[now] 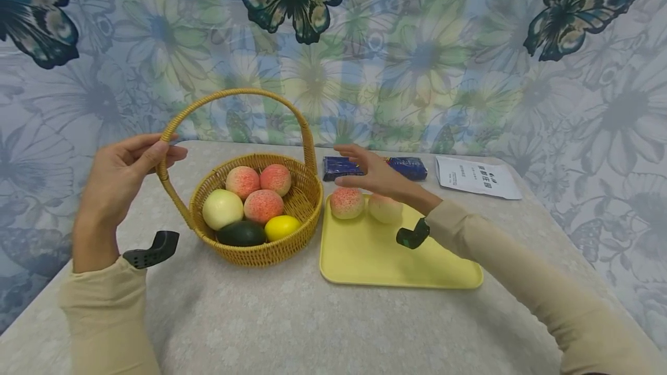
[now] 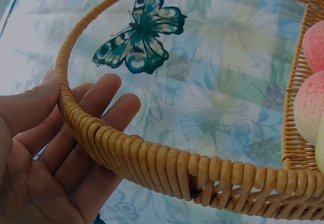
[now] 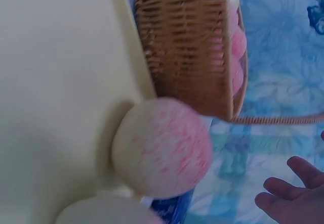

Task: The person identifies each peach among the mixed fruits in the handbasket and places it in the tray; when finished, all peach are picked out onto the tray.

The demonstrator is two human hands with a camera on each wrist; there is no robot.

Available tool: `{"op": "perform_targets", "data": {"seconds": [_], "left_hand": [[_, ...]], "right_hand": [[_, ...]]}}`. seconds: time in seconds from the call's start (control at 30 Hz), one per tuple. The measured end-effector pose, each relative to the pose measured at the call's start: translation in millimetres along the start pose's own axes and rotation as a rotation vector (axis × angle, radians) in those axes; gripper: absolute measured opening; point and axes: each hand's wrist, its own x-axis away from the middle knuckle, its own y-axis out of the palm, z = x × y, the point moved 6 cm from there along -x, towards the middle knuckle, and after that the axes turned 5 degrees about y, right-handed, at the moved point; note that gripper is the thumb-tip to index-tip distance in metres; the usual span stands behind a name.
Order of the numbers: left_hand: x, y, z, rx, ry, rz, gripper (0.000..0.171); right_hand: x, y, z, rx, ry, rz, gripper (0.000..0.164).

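A pale table [image 1: 234, 317] backed by butterfly-patterned hangings [image 1: 417, 68] marks a screened-off nook; the room type is unclear.

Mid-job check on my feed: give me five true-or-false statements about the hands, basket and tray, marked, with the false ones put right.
1. The left hand holds the basket handle. True.
2. The right hand grips a peach. False: it holds nothing, its fingers loosely spread near the two round fruits on the tray.
3. Three red-speckled peaches sit in the basket. True.
4. The lemon lies on the tray. False: it is in the basket, beside the dark green fruit.
5. The blue package lies inside the basket. False: it lies on the table, behind the tray.
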Motion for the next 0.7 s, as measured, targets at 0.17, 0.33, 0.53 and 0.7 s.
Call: {"op": "perform_targets", "data": {"seconds": [0.17,0.33,0.53,0.7], "left_hand": [[0.0,-0.3,0.6,0.000,0.008,0.003,0.033],[-1.5,0.1,-0.8,-0.019,0.003,-0.002,0.034],[-1.7,-1.5,-1.9,-0.016,0.003,0.000,0.034],[-1.2,-0.2,-1.3,0.027,0.005,0.002,0.033]], "right_hand": [[-11.0,15.6,-24.3,0.046,-0.051,-0.048,0.071],[-21.9,25.4,-40.8,0.127,-0.095,-0.106,0.073],[-37.7,38.2,-59.6,0.249,-0.130,-0.190,0.074],[-48.0,49.8,-74.3,0.312,-0.151,-0.252,0.077]]}}
